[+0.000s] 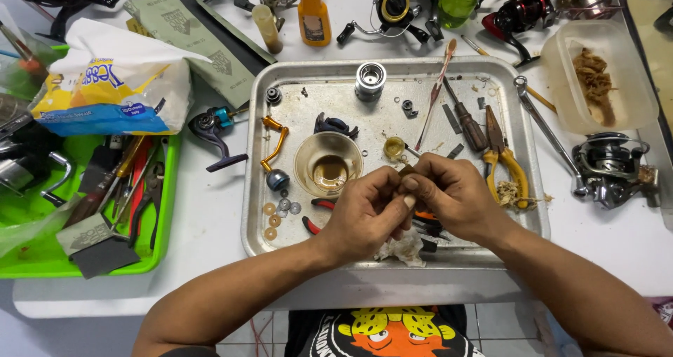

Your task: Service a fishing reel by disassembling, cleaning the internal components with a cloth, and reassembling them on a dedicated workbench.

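Note:
My left hand (pixel 364 213) and my right hand (pixel 449 192) meet over the front of a metal tray (pixel 256 189). Together their fingertips pinch a small dark reel part (pixel 406 171), mostly hidden by the fingers. Just behind the hands sit a small bowl of brown liquid (pixel 328 165), a tiny yellow cup (pixel 394 146) and an orange-and-blue reel handle (pixel 275 153). A crumpled white tissue (pixel 403 248) lies under my hands. Red-handled pliers (pixel 315 217) poke out beneath the left hand.
Yellow-handled pliers (pixel 508 167), a screwdriver (pixel 466 122), a toothbrush (pixel 434 94) and a silver spool (pixel 370 80) lie in the tray. A green tool tray (pixel 42 255) and a tissue pack (pixel 112 83) sit left. Fishing reels (pixel 610 167), a wrench (pixel 547 129) and a plastic tub (pixel 596 76) stand right.

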